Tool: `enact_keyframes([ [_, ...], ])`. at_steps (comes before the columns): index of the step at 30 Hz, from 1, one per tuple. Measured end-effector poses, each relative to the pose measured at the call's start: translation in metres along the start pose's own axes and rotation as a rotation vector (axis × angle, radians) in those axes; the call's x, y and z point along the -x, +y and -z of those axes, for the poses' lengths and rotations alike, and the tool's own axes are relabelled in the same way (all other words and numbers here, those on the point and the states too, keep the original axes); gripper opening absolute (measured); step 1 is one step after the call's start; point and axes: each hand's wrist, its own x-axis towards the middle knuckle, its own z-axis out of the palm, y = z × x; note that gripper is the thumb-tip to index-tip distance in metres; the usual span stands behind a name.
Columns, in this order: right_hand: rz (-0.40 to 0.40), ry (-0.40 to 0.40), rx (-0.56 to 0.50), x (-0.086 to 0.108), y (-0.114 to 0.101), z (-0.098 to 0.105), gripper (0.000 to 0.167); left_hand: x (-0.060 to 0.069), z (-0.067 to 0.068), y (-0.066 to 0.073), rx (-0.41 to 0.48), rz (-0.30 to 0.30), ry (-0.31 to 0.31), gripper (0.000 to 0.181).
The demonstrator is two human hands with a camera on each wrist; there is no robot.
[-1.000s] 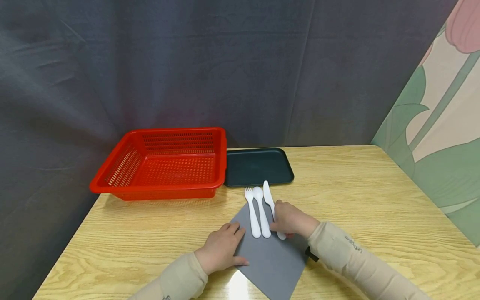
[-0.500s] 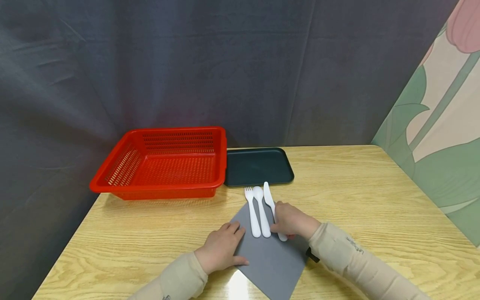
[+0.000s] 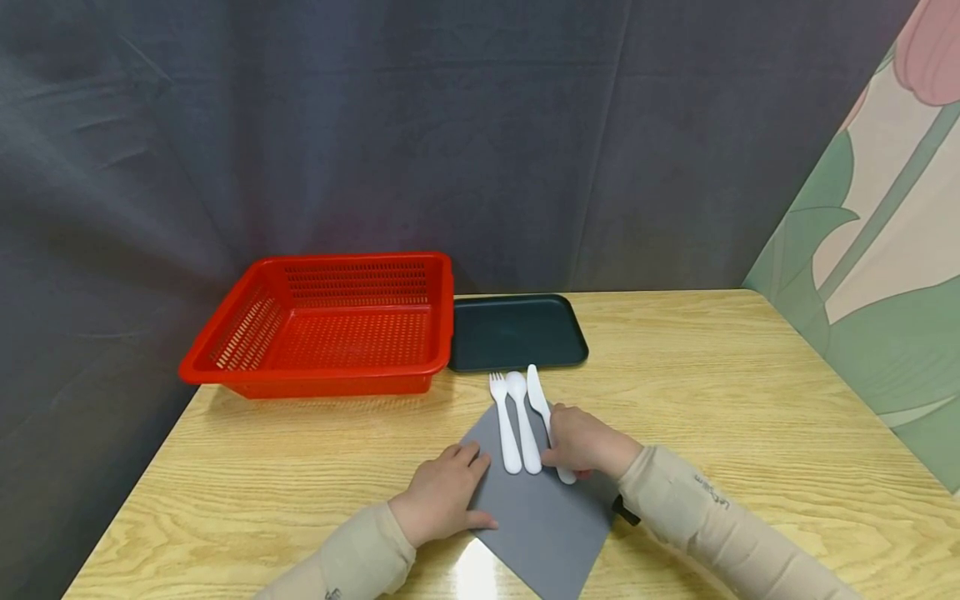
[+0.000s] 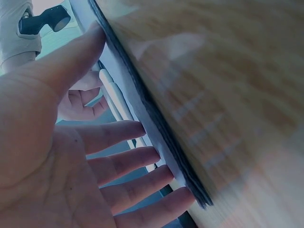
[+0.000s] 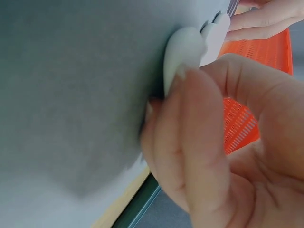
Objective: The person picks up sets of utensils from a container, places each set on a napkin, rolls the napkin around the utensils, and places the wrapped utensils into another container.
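A grey folded napkin lies cornerwise on the table, its layered edge showing in the left wrist view. On its far part, side by side, are a white fork, a white spoon and a white knife, with their heads beyond its far corner. My right hand pinches the knife by its handle; the fingers cover its middle. At the napkin's left edge rests my left hand, fingers spread and fairly straight, fingertips touching the cloth.
Behind the cutlery lies a dark green tray. A red plastic basket stands left of it, close against the tray. A dark curtain hangs along the table's back edge.
The knife has slid slightly toward me in my right hand's grip, its tip drawing back a little. My left hand, the fork, the spoon and the napkin stay in place.
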Motion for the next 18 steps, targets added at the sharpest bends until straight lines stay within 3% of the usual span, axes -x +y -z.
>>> enact_keyframes([
  [18, -0.006, -0.012, -0.023, 0.0013, 0.0020, -0.0002, 0.039, 0.0001, 0.0003, 0.0003, 0.007, 0.002, -0.010, 0.077],
])
